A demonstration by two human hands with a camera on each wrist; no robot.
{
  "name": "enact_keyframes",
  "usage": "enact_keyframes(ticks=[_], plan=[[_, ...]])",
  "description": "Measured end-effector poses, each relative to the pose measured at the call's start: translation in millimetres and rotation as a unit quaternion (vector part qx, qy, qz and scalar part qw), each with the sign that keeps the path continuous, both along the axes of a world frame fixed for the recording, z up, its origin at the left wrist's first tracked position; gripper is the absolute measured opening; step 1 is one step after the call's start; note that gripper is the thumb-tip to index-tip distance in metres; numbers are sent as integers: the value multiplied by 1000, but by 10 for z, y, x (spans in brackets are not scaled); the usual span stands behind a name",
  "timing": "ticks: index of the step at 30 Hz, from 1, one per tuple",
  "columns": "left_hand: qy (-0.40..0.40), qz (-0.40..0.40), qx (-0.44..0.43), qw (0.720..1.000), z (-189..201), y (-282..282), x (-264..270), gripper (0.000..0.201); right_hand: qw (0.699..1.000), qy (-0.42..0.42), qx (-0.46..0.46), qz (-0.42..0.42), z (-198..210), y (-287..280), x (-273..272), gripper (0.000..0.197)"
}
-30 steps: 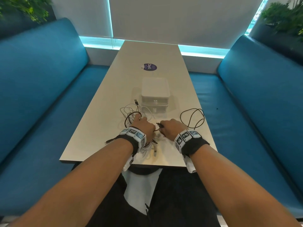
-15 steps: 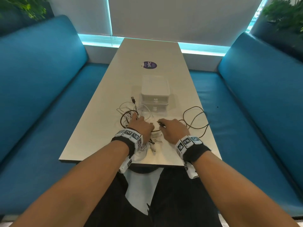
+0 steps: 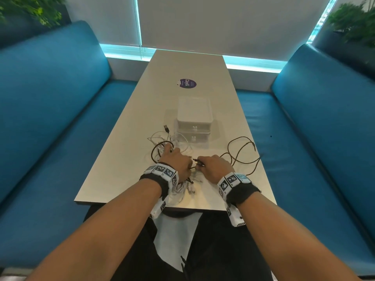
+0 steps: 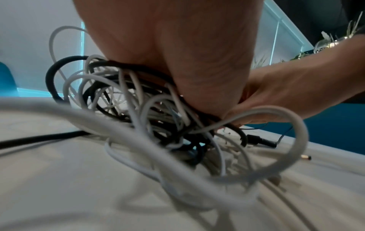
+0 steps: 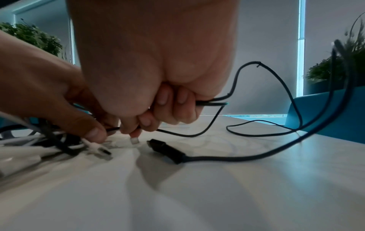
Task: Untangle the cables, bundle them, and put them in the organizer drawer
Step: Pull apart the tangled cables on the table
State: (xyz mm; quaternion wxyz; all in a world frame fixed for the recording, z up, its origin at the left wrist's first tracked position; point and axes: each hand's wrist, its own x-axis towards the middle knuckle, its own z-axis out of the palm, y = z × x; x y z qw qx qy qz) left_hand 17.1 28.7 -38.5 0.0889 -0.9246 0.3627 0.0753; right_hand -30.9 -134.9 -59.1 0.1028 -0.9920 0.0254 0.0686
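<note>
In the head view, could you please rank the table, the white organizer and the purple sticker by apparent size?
1. table, largest by far.
2. white organizer.
3. purple sticker, smallest, though it lies farther from the camera, so distance shrinks it somewhat.

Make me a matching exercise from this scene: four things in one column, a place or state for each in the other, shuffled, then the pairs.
Things
1. organizer
2. sticker
3. dark cable
4. cable tangle

Places or states
A. purple, far down the table
B. under the left hand
C. white, drawers shut
D. held by the right hand, looping toward the right edge

Pairs: 1-C, 2-A, 3-D, 4-B
</note>
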Motion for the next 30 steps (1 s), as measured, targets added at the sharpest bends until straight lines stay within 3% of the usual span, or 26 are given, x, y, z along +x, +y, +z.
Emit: enact_keyframes(ticks=[7, 11, 13, 16, 19, 23, 30], plan=[[39, 23, 29, 999, 31, -41, 55, 23, 997, 6, -58, -44, 158, -268, -19, 30], [-68, -49, 119, 989, 114, -147, 6, 33, 996, -22, -49, -66, 104, -211, -19, 27], [-106, -83, 124, 983, 185, -224, -41, 35, 997, -39, -15, -66, 75, -165, 2, 25], [-11, -16, 32, 999, 222, -259, -81, 25, 996, -62, 27, -60, 84, -164, 9, 22], [67, 57, -73, 993, 130, -213, -76, 9, 994, -81, 40, -61, 140, -209, 2, 21], [23, 65, -24, 997, 21, -141, -18, 28, 994, -77, 16, -75, 194, -384, -23, 26], [26, 36, 2, 999, 64, -194, 5, 19, 985, -33, 18, -169, 126, -385, -76, 25]])
